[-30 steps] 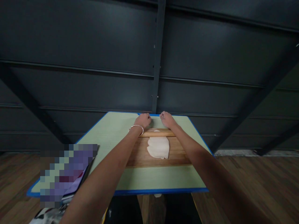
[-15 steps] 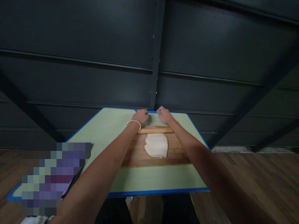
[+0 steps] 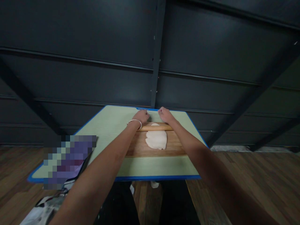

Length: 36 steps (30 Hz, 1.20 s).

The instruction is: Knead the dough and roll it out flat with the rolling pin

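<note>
A wooden rolling pin (image 3: 154,128) lies crosswise over a flat piece of pale dough (image 3: 156,139). Most of the dough shows on the near side of the pin, and a small rounded bit shows beyond it. Underneath is a wooden board (image 3: 138,148). My left hand (image 3: 142,116), with a bangle at its wrist, is curled closed just past the pin's left part. Past the right part, my right hand (image 3: 165,115) is curled closed as well. Both wrists cross over the pin, its ends are hidden under my arms, and nothing shows in my fingers.
The board rests on a light green table (image 3: 154,167) with a blue edge. At its left lies a purple item (image 3: 75,156), blurred into blocks. A dark panelled wall (image 3: 105,84) rises behind the table. Whitish items (image 3: 44,209) are at the lower left.
The pin sits slightly nearer to me on the dough, with more dough showing beyond it. The view has tilted, so the table appears higher. Both hands keep their curled shape.
</note>
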Available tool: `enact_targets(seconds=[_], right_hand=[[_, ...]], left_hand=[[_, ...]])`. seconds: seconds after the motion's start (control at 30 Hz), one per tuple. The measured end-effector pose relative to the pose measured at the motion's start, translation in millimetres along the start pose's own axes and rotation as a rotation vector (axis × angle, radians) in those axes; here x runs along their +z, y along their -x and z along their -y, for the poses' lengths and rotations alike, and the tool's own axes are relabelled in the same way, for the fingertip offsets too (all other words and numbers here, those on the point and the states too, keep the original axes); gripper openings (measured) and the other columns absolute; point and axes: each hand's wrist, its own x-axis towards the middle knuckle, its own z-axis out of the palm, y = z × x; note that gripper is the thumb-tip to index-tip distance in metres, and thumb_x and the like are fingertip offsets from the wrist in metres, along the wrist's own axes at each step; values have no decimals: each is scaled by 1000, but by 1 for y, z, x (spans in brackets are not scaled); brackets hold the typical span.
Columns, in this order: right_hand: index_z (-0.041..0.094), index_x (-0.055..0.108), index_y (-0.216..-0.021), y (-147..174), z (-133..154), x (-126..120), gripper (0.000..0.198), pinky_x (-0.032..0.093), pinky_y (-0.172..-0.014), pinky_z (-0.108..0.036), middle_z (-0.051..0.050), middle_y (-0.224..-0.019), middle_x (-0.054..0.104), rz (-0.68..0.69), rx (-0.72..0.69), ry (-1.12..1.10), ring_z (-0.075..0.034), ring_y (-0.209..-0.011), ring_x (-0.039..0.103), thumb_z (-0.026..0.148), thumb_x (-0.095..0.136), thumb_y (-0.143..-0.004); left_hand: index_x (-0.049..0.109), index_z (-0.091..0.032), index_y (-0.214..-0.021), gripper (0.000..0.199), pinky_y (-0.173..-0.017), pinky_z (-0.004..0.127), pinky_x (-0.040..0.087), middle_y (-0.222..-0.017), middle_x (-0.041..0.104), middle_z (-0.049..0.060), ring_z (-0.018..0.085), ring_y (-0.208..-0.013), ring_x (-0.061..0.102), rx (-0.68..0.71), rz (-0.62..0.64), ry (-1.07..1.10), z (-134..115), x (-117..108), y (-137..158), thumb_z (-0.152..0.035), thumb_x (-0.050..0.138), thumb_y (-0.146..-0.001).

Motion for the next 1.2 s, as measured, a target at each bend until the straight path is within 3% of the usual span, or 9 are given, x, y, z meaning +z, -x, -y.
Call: enact_targets(seconds=[0.27, 0.97, 1.2], right_hand=[[13, 65, -103, 5, 1, -3, 23, 42, -82, -26, -14, -105, 74, -14, 19, -42, -20, -96, 66, 24, 45, -106], [14, 65, -97, 21, 6, -7, 25, 41, -79, -26, -12, -102, 73, -67, 2, -120, -19, -91, 63, 25, 44, -106], [14, 65, -97, 23, 7, -9, 25, 40, -76, -25, -10, -98, 72, -76, 2, -138, -18, -88, 62, 26, 44, -106]], left_hand=[[75, -11, -109, 34, -97, 28, 47, -117, 74, 17, 23, -109, 67, 82, -14, -65, -4, -1, 5, -23, 47, -94], [77, -11, -101, 33, -89, 30, 50, -108, 75, 18, 24, -99, 69, 84, -17, -96, -11, -7, 18, -20, 47, -91], [76, -10, -104, 34, -91, 30, 50, -110, 74, 19, 26, -103, 69, 88, -24, -130, -12, -7, 19, -19, 46, -90]])
